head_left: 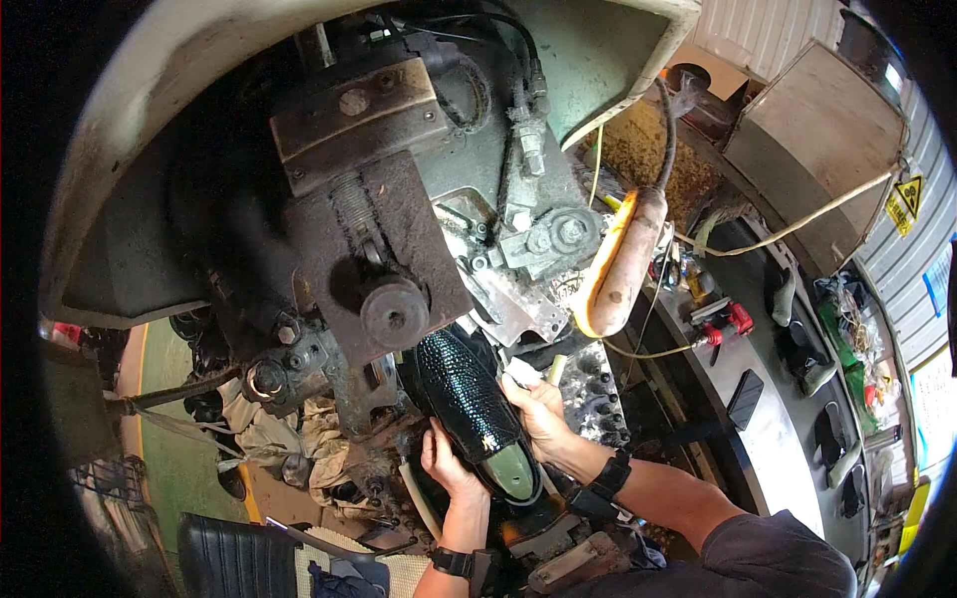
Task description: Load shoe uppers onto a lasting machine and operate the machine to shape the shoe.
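A glossy black shoe upper (461, 389) with a scaly texture sits on a green shoe last (511, 473), its toe end pointing up under the machine head (394, 309). Against the shoe's left side near the heel rests my left hand (454, 466), its fingers curled along it. On the opposite side, my right hand (540, 414) is closed, with a small white piece (520, 374) showing at its fingertips; what kind of piece I cannot tell. Just beyond those fingers a pale yellow stub (556, 370) sticks up. The shoe's underside is hidden.
A work lamp (623, 264) hangs right of the machine. On the grey bench (773, 463) lie a phone (745, 400) and a red tool (728, 324). Several shoes on lasts line the rack at the far right. A black chair (236, 553) stands at lower left, near crumpled cloth (259, 429).
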The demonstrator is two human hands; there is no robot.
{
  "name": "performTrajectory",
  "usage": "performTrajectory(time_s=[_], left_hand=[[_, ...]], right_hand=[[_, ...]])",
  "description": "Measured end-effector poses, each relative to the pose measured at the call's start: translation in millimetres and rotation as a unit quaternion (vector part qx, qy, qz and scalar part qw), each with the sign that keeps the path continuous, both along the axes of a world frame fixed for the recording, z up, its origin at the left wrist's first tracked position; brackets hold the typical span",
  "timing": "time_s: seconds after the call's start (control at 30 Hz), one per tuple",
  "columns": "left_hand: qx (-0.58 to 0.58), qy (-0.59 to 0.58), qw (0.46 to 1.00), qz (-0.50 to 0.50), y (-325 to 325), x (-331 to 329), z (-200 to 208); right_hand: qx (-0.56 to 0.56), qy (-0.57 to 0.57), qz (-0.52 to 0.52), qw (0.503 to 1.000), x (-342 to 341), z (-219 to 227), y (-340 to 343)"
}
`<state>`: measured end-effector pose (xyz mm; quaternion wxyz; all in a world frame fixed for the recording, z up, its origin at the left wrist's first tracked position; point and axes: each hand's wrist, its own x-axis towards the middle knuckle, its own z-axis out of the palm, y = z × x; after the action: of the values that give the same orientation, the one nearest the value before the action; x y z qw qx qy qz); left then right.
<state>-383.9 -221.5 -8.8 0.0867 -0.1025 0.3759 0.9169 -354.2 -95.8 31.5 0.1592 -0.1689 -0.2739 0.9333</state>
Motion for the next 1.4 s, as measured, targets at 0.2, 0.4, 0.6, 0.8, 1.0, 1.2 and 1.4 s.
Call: performTrajectory(time_s=[0.2,0.4,0.6,0.8,1.0,1.2,1.4], left_hand=[[-0.001,0.005,1.000,0.003,2.9,-2.1,-1.5],[-0.009,-0.039,0.999,-0.007,3.7,-1.2,13.7],[0.015,-0.051,0.998,-0.018,0.7,-1.4,14.0],[0.051,-0.080,0.993,-0.069,-2.0,2.9,28.4],[-0.576,0.114,0.795,-0.154,-67.8,30.4,-15.3],[-0.570,0.031,0.777,-0.267,-117.3,96.4,-172.9],[-0.220,-0.194,0.941,-0.168,-117.4,100.4,-221.5]], right_hand=[[-0.017,-0.003,-0.010,1.000,-6.4,-6.4,2.4],[-0.046,-0.040,0.022,0.998,1.4,7.0,2.6],[-0.065,-0.035,0.016,0.997,3.0,21.7,-3.3],[0.013,-0.023,0.009,1.000,5.9,-2.9,5.9],[0.168,-0.161,0.141,0.962,55.4,-3.2,74.5],[0.390,-0.399,-0.003,0.830,117.7,-102.1,177.5],[0.220,-0.377,0.041,0.899,115.4,-143.0,159.2]])
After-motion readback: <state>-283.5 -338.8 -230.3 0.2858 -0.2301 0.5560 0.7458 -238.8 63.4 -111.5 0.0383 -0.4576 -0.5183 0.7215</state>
